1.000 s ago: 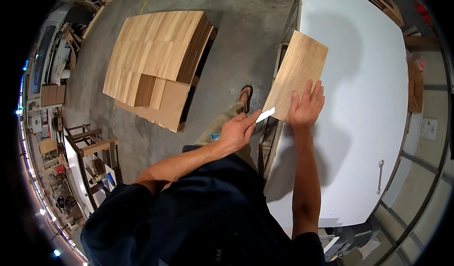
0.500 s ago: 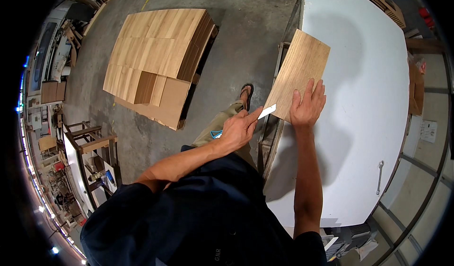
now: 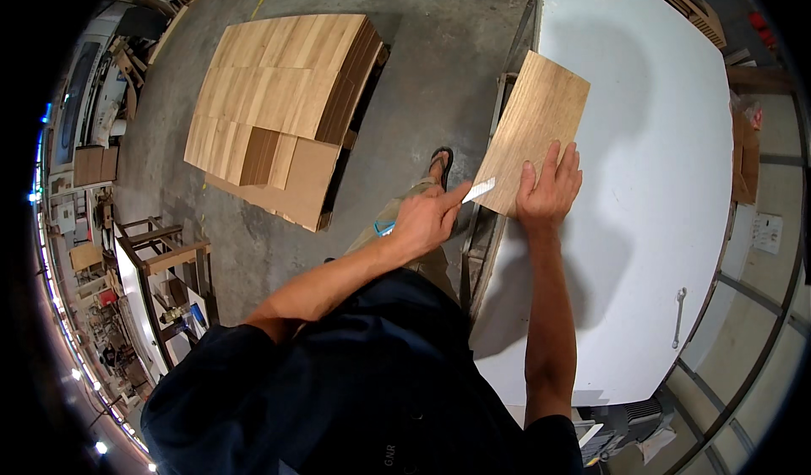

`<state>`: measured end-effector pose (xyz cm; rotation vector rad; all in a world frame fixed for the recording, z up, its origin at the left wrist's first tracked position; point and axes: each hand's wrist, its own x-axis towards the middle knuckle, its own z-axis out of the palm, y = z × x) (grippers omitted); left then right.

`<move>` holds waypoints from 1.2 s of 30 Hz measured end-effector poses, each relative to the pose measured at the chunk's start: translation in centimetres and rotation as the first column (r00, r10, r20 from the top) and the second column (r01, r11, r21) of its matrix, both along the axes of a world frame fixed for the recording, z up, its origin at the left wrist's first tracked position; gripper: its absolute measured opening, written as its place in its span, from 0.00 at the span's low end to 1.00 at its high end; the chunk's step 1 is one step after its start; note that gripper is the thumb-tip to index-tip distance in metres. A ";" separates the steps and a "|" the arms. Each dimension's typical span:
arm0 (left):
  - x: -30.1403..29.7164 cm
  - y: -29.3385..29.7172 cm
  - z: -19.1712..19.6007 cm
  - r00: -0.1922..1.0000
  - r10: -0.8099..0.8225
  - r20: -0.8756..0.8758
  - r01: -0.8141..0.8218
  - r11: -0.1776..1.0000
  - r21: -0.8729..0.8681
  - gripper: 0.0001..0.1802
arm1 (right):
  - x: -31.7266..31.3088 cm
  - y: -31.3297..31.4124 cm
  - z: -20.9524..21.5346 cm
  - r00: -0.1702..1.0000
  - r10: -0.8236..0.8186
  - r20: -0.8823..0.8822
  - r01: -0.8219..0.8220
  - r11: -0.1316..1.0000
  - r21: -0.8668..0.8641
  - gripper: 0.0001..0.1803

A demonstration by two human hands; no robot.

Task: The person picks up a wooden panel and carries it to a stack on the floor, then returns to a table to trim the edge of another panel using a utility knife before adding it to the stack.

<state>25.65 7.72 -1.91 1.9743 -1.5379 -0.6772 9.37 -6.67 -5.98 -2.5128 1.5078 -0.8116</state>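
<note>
My left hand is closed around a utility knife with a bright flat blade and a blue-edged handle end showing behind the fist. My forefinger stretches along it toward the blade. The blade lies against the near left edge of a wooden board, close to its lower corner. My right hand rests flat on the board's near end, fingers spread, holding nothing. The board sits tilted on the white tabletop, its left side reaching over the table's edge. My left fist hides most of the knife's handle.
A stack of wooden boards stands on a pallet on the concrete floor to the left, cardboard under it. A wrench lies at the table's right. A wooden frame stand is at lower left. My sandalled foot is beside the table.
My left hand has shifted slightly, and the blade has slid a little up along the board's edge and turned in the light. My right hand and the board have barely moved.
</note>
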 end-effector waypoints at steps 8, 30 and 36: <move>-1.1 1.4 1.1 0.994 0.066 -0.085 -0.060 0.995 0.080 0.24 | 0.1 0.2 0.6 1.000 -0.006 -0.002 0.006 1.000 -0.022 0.33; -1.2 1.7 1.0 0.993 0.078 -0.090 -0.074 0.996 0.057 0.22 | 0.1 0.0 0.5 1.000 0.000 0.010 0.000 1.000 -0.023 0.33; -1.3 1.3 0.8 0.992 0.091 -0.090 -0.087 0.995 0.049 0.23 | 0.0 0.1 0.6 1.000 0.009 -0.001 -0.009 1.000 -0.023 0.33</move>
